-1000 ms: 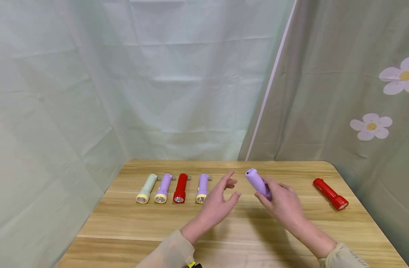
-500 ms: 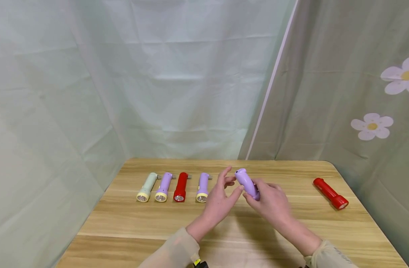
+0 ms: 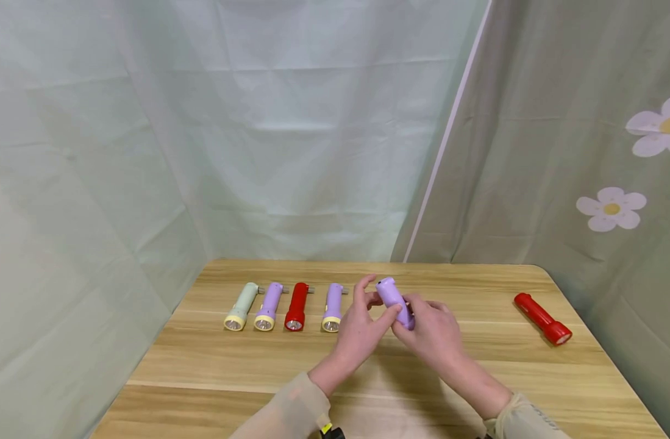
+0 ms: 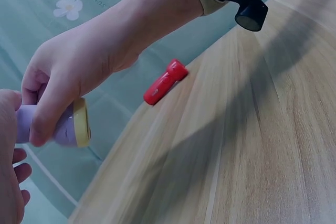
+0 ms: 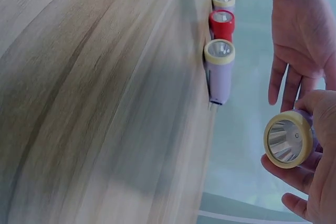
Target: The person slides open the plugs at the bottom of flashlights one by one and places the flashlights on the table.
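A lilac flashlight (image 3: pixel 391 294) with a pale yellow rim is held up over the table, tilted, its tail end pointing up and left. My right hand (image 3: pixel 436 332) grips it near the lamp end; the lens (image 5: pixel 286 141) shows in the right wrist view. Beside it, my left hand (image 3: pixel 359 329) has its thumb at the flashlight's body, with the index finger raised and the other fingers loosely bent near the tail. From the left wrist view, the right thumb (image 4: pixel 44 121) lies across the lilac body and the yellow rim (image 4: pixel 81 123) sticks out past it.
Left of the hands, a mint flashlight (image 3: pixel 243 308), a lilac one (image 3: pixel 269 306), a red one (image 3: pixel 297 306) and another lilac one (image 3: pixel 333 306) stand in a row with prongs out. A red flashlight (image 3: pixel 542 319) lies at the right. Curtains (image 3: pixel 313 152) hang behind the wooden table (image 3: pixel 247 372).
My right hand has carried the lilac flashlight leftward to my left hand, whose thumb now meets its body. The left hand has barely shifted. The flashlights on the table stay put.
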The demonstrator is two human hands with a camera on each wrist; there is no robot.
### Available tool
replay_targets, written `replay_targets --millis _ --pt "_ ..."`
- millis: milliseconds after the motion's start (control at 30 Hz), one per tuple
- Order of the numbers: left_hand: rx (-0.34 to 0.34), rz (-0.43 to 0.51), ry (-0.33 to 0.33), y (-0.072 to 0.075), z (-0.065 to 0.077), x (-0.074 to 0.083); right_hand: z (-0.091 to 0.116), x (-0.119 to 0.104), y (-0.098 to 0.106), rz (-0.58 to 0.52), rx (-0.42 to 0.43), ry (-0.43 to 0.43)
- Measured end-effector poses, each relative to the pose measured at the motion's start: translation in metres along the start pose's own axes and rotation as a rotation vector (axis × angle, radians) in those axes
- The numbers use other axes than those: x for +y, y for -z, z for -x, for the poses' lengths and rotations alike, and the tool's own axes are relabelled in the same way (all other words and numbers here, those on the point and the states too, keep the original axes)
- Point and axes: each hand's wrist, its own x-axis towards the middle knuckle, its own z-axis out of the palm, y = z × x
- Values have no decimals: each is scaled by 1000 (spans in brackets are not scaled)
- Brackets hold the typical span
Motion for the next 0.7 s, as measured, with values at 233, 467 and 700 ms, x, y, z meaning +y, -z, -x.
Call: replay_targets --millis 233,467,700 --pt "9 20 5 -1 -1 -1 0 -3 -4 5 19 10" --pt "15 44 20 -2 0 -3 0 -4 -6 4 30 25" --pt "25 77 9 -4 0 -2 1 -3 -7 1 52 45"
